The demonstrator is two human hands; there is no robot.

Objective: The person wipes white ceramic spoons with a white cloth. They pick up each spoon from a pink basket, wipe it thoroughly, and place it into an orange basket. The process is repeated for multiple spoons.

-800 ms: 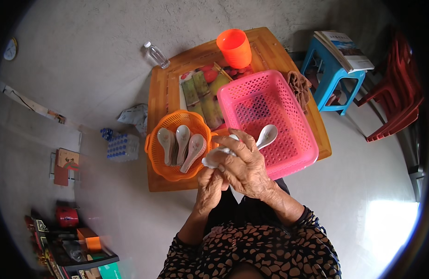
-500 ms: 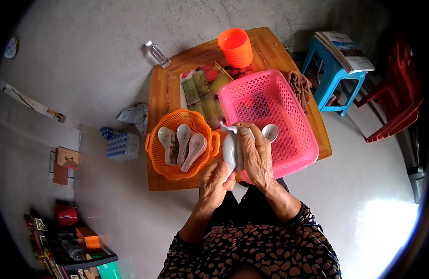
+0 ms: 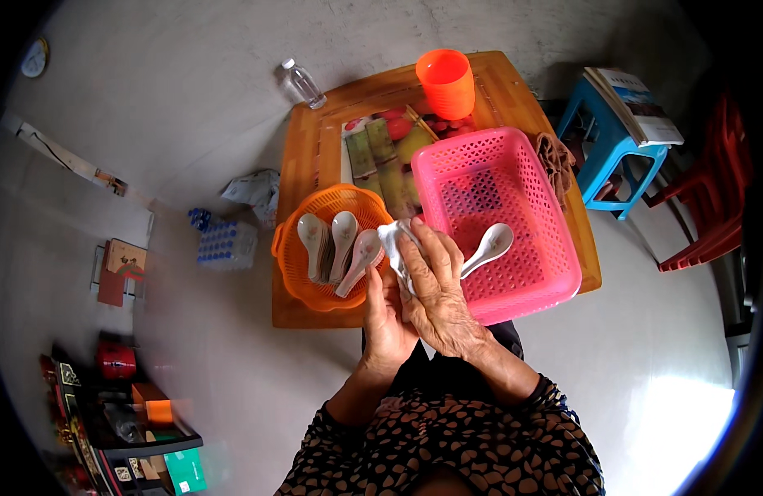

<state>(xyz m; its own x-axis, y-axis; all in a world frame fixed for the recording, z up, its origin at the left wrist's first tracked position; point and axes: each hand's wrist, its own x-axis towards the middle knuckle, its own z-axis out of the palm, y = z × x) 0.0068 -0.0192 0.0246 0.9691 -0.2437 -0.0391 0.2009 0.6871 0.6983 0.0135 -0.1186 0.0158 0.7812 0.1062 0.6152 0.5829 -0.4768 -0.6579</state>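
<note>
In the head view, with the two hands at the dial's centre, the right hand (image 3: pixel 443 306) is laying its fingers over a white cloth (image 3: pixel 392 238) and grasping it. The left hand (image 3: pixel 388 331) is facing it from below, thumb standing up; whether it is gripping anything is not showing, as the right hand is covering its fingers. A spoon may be hiding between them, but that cannot be told.

At ten o'clock an orange basket (image 3: pixel 287 263) is standing on the wooden table (image 3: pixel 315 153), holding spoons in three groups: a left group (image 3: pixel 311 231), a middle group (image 3: pixel 343 231) and a slanting right group (image 3: pixel 363 255). At least the left group is lying stacked. At two o'clock a single loose spoon (image 3: pixel 497 241) is resting in the pink basket (image 3: pixel 555 285).

Judging by this layout, the work is probably well advanced: the stacked spoons are seemingly counting as wiped, while the loose one is seemingly remaining. The reverse order is staying possible, and the hands may be concealing more.
</note>
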